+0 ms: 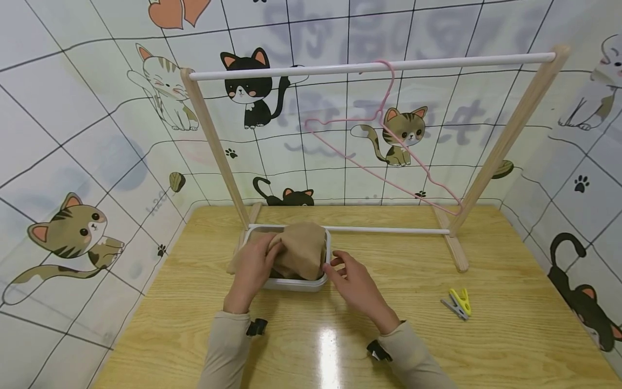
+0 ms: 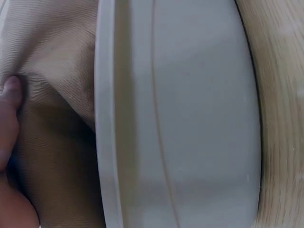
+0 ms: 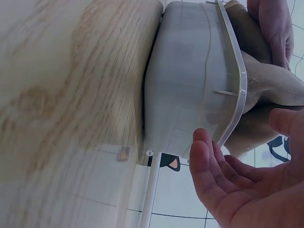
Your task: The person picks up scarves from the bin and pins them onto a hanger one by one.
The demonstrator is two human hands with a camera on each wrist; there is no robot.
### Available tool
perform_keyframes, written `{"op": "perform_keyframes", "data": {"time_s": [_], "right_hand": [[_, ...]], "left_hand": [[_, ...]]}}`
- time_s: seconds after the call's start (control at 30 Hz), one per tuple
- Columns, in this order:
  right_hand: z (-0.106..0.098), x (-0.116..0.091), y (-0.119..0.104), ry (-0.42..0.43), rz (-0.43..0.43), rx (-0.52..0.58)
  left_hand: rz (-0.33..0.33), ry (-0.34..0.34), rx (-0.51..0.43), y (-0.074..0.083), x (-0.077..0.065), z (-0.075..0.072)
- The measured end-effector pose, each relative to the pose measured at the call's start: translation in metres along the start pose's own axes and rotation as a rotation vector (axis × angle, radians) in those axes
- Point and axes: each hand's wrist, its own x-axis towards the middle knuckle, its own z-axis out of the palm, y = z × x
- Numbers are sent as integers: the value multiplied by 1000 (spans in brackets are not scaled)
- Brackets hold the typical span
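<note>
A brown cloth [image 1: 303, 249] lies bunched in a white basin [image 1: 296, 285], rising above its rim and hanging over the left side. My left hand [image 1: 252, 270] reaches over the basin's left part and pinches a fold of the cloth. In the left wrist view its thumb [image 2: 12, 92] presses into the fabric. On the other side, my right hand [image 1: 358, 286] is at the basin's right rim, fingers loosely bent and holding nothing. The right wrist view shows its fingertips [image 3: 202, 137] beside the basin's outer wall, with the thumb raised near the cloth.
Behind the basin stands a wooden rack with a white top bar [image 1: 330, 69] and a white lower bar [image 1: 384, 230]. A pink hanger [image 1: 389, 156] hangs from the top bar. A yellow clothespin [image 1: 460, 301] and a grey clothespin [image 1: 455, 309] lie on the table [image 1: 389, 346] at right.
</note>
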Motion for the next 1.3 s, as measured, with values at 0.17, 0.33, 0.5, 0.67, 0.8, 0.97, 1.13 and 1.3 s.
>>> {"op": "perform_keyframes", "data": {"time_s": [0.17, 0.33, 0.5, 0.67, 0.8, 0.97, 1.13, 1.3], "right_hand": [[-2, 1, 1, 14, -6, -21], [-7, 0, 1, 20, 3, -45], [-20, -1, 2, 34, 25, -45], [-30, 1, 3, 50, 27, -43], [-33, 1, 3, 46, 26, -46], [-33, 1, 2, 42, 21, -50], [-32, 1, 3, 47, 13, -50], [-33, 0, 5, 47, 17, -49]], "left_hand": [[15, -4, 35, -1, 0, 2], [27, 13, 61, -2, -1, 3], [138, -86, 97, -3, 0, 3], [157, -266, 6, -1, -3, 1], [19, -324, 18, 2, -7, 1], [-58, -369, 93, 4, -10, 6], [-23, -386, 199, 5, -10, 17], [8, -262, 198, 5, -10, 21]]}}
